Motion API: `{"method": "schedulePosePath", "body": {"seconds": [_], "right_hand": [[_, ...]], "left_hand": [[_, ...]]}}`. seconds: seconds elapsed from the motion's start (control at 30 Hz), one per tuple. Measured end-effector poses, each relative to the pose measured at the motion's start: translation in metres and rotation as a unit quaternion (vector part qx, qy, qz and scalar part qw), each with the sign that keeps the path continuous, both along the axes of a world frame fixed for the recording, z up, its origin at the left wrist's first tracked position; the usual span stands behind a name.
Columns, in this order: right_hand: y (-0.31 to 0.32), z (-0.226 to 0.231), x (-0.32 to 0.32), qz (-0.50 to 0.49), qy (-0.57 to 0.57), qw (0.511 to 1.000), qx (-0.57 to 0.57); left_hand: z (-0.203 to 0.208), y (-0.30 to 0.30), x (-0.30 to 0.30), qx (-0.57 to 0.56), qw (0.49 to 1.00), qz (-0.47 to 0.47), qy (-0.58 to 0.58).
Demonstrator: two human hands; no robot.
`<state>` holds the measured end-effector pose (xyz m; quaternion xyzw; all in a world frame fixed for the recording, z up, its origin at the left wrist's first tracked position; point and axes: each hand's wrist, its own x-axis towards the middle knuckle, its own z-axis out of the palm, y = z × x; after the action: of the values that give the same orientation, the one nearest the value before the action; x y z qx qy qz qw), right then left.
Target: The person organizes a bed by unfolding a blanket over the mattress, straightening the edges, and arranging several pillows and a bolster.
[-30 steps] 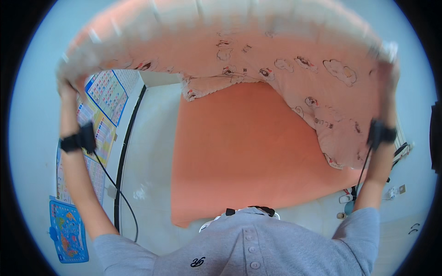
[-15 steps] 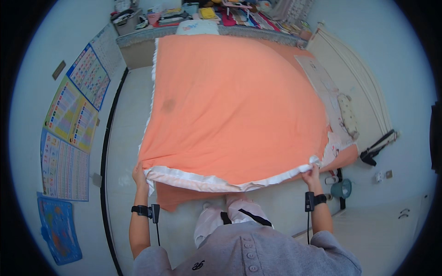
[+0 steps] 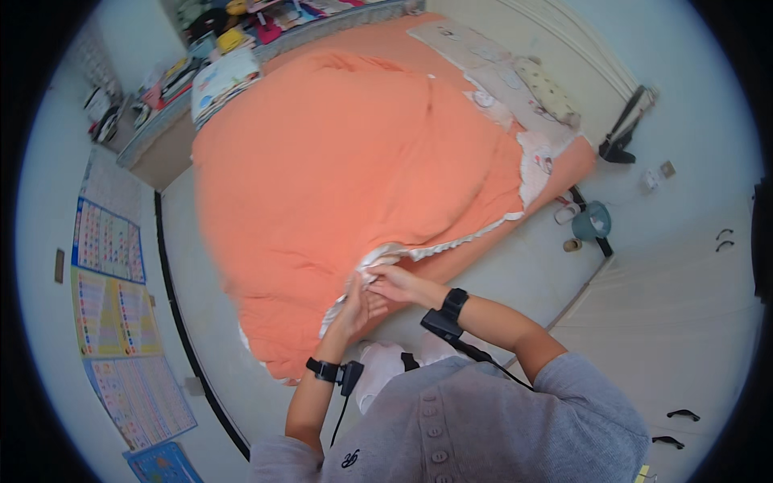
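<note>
A large orange blanket [image 3: 346, 161] with a white frilled edge lies spread over the bed. My left hand [image 3: 354, 310] and my right hand [image 3: 394, 283] are together at the near edge of the blanket, both gripping its white hem [image 3: 378, 259] where it bunches up. Each wrist carries a black band with a cable. A patterned pink sheet [image 3: 499, 76] shows at the far right side of the bed.
A shelf with books and toys [image 3: 209, 48] runs along the head of the bed. Posters [image 3: 113, 298] hang on the left wall. A teal bin [image 3: 592, 219] and small cups stand on the floor at the right. White cupboard doors [image 3: 692, 322] are further right.
The blanket was held high overhead, then came down flat over the bed. My hands, wide apart at the near corners before, have come together at the middle of the near hem.
</note>
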<state>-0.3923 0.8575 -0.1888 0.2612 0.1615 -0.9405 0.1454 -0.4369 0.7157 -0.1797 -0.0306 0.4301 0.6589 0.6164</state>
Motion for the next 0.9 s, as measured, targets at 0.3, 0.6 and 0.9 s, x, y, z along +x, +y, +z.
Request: {"method": "schedulePosePath", "body": {"seconds": [0.3,0.6,0.9], "right_hand": [[0.153,-0.035,0.089,0.198,0.051,0.947,0.249],[0.279,-0.132,0.122,-0.022,-0.229,0.973,-0.024],[0.379,-0.088,0.057,-0.511,0.121,0.842,0.122]], "left_hand": [[-0.068,0.08,-0.049,0.216,0.917,0.3,-0.151],[0.179,0.006,0.017,0.081,0.874,0.424,0.224],[0.161,-0.181,0.039,-0.172,0.675,0.632,0.341]]}}
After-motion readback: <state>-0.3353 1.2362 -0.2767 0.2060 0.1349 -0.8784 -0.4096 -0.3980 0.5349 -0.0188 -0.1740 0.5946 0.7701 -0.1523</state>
